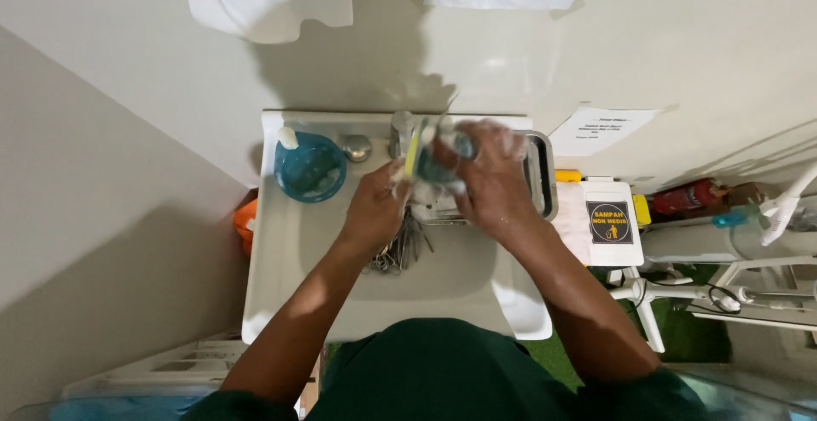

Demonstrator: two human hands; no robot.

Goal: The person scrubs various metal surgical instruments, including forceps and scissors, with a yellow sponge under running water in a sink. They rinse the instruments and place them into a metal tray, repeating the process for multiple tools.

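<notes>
Over the white sink [281, 259], the left hand [374, 208] has its grip closed around a yellow-handled brush [413, 153], held upright with the handle poking above the fingers, while the right hand [489, 178] is wrapped tight round a small bluish item [455, 148], soapy and blurred, so its exact kind cannot be told. Both hands meet just above the basin, in front of the tap [400, 131]. Judging by the foam on the fingers, the bluish item is likely slippery and wants a full wrap of the palm rather than a fingertip pinch; it looks small and light, and probably rigid. The brush seems stiff in the handle and best held low on the shaft, near the bristles. Below the hands lies a bundle of thin metal tools [400, 251] in the basin, slender and hard, likely to slide against each other when wet. A metal tray [540, 174] sits at the right rim of the sink, partly hidden by the right hand. A blue bowl [311, 170] with suds stands on the left corner.
</notes>
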